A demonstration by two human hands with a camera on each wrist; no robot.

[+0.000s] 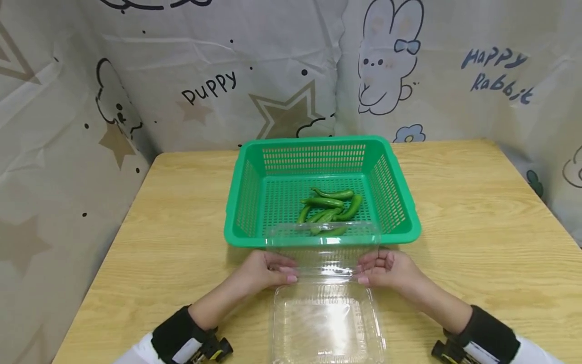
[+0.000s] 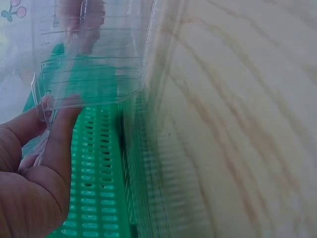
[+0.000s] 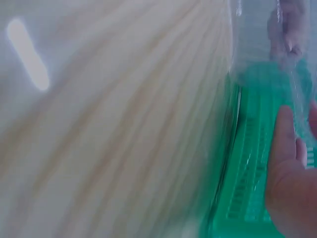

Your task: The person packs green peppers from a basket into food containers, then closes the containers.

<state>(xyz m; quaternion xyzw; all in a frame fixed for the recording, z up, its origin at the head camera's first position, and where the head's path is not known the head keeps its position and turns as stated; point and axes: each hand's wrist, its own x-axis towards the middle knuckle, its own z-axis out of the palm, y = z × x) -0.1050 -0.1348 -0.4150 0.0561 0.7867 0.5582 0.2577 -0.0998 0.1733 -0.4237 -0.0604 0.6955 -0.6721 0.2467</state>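
Note:
A clear plastic clamshell box lies unfolded in front of the green basket, its base (image 1: 318, 328) nearer and its raised lid (image 1: 291, 241) overlapping the basket's front rim. My left hand (image 1: 265, 272) pinches the lid's left side between thumb and fingers; the left wrist view also shows that hand (image 2: 39, 173) at the clear edge. On the opposite side, my right hand (image 1: 394, 272) pinches the lid's right edge. In the right wrist view this hand (image 3: 292, 183) is partly cut off. The base holds nothing.
The green basket (image 1: 234, 202) has perforated walls. Several green peppers (image 1: 327, 203) lie inside it, some seen through the clear lid. Under everything is a wood-grain table (image 1: 182, 212). A printed cloth (image 1: 282, 60) hangs behind and to the left.

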